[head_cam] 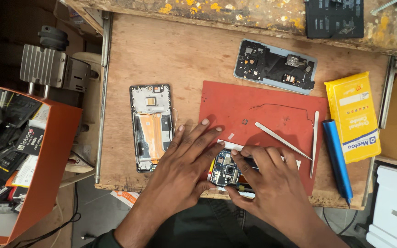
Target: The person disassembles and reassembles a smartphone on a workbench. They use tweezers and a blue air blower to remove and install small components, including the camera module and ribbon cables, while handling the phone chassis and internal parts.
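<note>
Fingers of left hand (180, 172) and right hand (272, 181) pinch a blue circuit board (224, 171) from both sides over the red work mat (235, 103).

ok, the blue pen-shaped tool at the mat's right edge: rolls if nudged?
Probably: the blue tool looks round and smooth, lying flat on the wooden table. The yellow packet beside it might stop a rightward roll. Likely stiff and light.

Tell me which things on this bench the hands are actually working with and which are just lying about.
In hand:
left hand and right hand, both on the small circuit board
red mat beneath it

Lying about:
opened phone frame
back cover with parts
tweezers
blue screwdriver
yellow packet
orange box
</note>
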